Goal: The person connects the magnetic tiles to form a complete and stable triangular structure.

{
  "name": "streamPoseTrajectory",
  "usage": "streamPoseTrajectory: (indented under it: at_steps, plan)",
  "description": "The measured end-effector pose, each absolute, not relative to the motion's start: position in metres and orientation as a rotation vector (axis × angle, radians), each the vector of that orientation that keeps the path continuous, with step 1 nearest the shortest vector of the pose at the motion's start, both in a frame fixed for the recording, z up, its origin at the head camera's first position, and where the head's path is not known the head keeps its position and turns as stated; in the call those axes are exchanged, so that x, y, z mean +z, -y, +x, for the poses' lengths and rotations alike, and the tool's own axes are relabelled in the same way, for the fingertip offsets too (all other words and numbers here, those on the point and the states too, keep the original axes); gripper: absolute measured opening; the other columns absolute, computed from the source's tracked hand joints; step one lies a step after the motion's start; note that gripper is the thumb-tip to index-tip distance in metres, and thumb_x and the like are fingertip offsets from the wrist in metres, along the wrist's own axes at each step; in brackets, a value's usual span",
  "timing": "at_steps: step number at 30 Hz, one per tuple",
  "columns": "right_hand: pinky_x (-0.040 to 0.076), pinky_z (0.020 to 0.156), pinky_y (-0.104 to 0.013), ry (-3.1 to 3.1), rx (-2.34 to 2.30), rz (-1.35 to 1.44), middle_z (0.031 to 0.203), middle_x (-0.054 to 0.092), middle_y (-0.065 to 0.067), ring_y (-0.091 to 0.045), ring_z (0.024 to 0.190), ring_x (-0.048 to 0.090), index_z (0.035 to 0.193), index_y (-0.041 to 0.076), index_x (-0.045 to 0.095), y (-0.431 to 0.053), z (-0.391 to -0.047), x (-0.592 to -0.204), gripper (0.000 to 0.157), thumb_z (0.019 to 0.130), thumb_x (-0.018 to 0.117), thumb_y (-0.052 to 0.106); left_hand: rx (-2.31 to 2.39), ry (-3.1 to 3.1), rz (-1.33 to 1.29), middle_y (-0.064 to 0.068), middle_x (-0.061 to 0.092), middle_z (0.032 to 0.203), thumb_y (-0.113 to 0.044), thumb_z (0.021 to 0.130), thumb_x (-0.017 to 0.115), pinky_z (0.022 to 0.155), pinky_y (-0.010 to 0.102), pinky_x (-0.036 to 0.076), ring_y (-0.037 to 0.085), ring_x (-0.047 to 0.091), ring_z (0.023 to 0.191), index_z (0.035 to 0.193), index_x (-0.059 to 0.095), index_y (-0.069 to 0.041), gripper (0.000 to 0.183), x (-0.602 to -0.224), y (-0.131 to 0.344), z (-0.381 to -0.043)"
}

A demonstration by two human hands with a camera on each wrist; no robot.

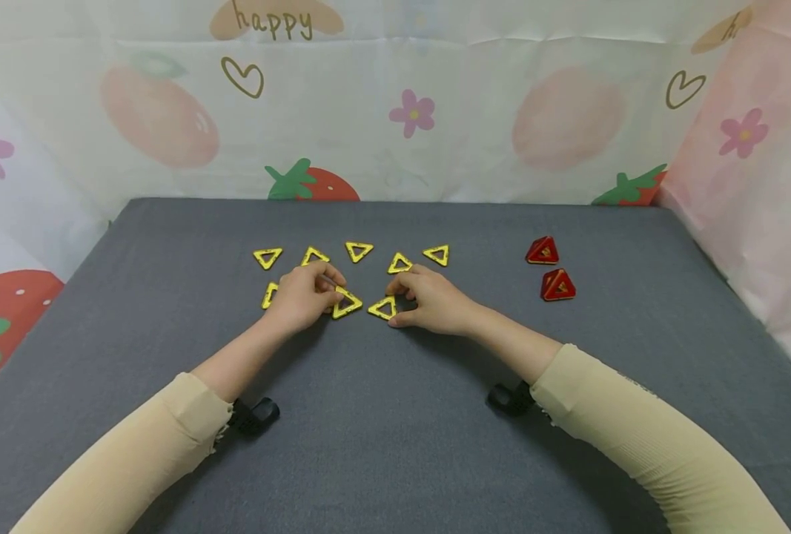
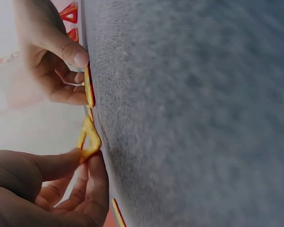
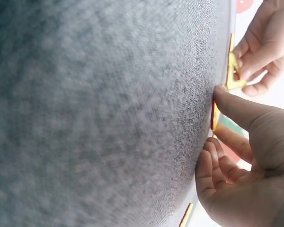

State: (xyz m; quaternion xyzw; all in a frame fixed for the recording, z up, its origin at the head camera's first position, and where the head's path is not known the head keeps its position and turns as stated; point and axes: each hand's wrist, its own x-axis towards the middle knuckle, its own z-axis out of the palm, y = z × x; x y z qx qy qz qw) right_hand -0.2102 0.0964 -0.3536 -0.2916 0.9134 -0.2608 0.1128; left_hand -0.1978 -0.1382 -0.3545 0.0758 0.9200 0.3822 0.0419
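My left hand (image 1: 302, 297) pinches a flat yellow triangle frame (image 1: 347, 312) between thumb and fingers. In the left wrist view this triangle (image 2: 91, 153) is tilted up off the cloth. My right hand (image 1: 435, 300) grips a second yellow triangle (image 1: 380, 302) by its right side, thumb at the near corner and fingers at the far one. Seen from the right wrist, that triangle (image 3: 214, 116) lies flat or nearly flat on the table. A small gap separates the two pieces in the head view.
Behind the hands lie several more yellow triangles, among them one at the far left (image 1: 267, 251) and one partly hidden (image 1: 266, 295) by my left hand. Two red pyramids (image 1: 543, 251) stand on the right of the grey cloth-covered table (image 1: 395, 445). A printed curtain (image 1: 462, 163) hangs behind.
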Motion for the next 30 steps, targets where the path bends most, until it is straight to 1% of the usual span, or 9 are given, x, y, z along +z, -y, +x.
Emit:
streamPoseTrajectory:
  at_steps: [5,15,23,30]
  plan:
    - [0.052,0.098,-0.038,-2.676,-0.768,-0.852,0.127,0.059,-0.011,-0.026,0.113,0.061,0.125,0.009,0.062,-0.096,-0.21,-0.354,0.045,0.087,0.077,0.027,1.172,-2.72,0.245,0.013,0.071,0.092,-0.011,0.096,0.063,0.06,0.026,0.047,0.019,0.066,0.075,0.111,0.067,-0.006,0.016,-0.348,0.138,-0.186]
    - [0.052,0.099,-0.039,-2.68,-0.77,-0.854,0.128,0.059,-0.012,-0.026,0.114,0.06,0.125,0.008,0.062,-0.097,-0.21,-0.354,0.045,0.087,0.077,0.027,1.215,-2.439,0.403,0.013,0.072,0.092,-0.008,0.094,0.065,0.071,0.027,0.056,0.012,0.067,0.076,0.111,0.066,-0.004,0.018,-0.348,0.117,-0.162]
    - [0.051,0.098,-0.039,-2.691,-0.769,-0.851,0.126,0.059,-0.012,-0.027,0.113,0.06,0.124,0.008,0.062,-0.098,-0.21,-0.356,0.042,0.088,0.075,0.024,1.228,-2.343,0.426,0.011,0.072,0.092,-0.007,0.091,0.069,0.07,0.026,0.058,0.009,0.066,0.072,0.106,0.067,-0.001,0.017,-0.349,0.09,-0.15]
    - [0.052,0.098,-0.039,-2.703,-0.765,-0.878,0.126,0.059,-0.013,-0.027,0.112,0.06,0.123,0.006,0.062,-0.097,-0.21,-0.355,0.039,0.089,0.074,0.021,1.196,-2.322,0.474,0.011,0.073,0.091,-0.005,0.09,0.068,0.068,0.025,0.058,0.008,0.067,0.071,0.103,0.068,-0.002,0.013,-0.35,0.075,-0.146]
